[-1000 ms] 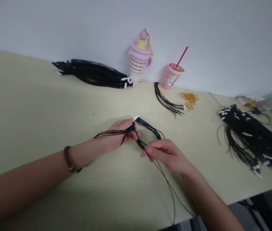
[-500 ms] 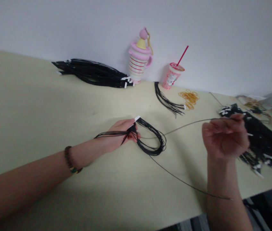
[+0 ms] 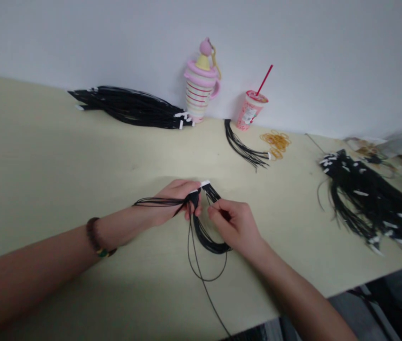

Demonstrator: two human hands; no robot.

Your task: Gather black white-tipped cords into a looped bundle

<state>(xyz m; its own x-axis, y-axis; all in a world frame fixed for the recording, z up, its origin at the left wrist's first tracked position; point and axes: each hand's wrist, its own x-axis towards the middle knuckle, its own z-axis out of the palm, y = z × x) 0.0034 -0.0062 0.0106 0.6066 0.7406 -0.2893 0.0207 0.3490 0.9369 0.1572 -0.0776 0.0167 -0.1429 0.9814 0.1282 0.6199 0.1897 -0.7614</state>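
My left hand (image 3: 178,199) is closed around a looped bundle of thin black wires (image 3: 210,244) with white connectors (image 3: 205,183) at its ends. Loose wire ends stick out to the left over the wrist. Just right of it, my right hand (image 3: 234,220) has thumb and forefinger pinched at the loop, on what looks like a single thin wire; the fingers hide part of the loop. From the bundle a long wire (image 3: 204,282) hangs down toward the table's front edge, and a slack curve of wire droops below the loop.
A pile of black wire bundles (image 3: 133,110) lies at the back left, beside a pink-lidded cup (image 3: 198,92). A drink cup with straw (image 3: 251,111), a small wire bundle (image 3: 242,149) and yellow rubber bands (image 3: 275,142) sit at the back. More wire bundles (image 3: 371,194) lie right.
My right hand has come from the far right, where it held a wire stretched out, left to the loop. The wire now hangs slack in a curve below. My left hand keeps its hold.
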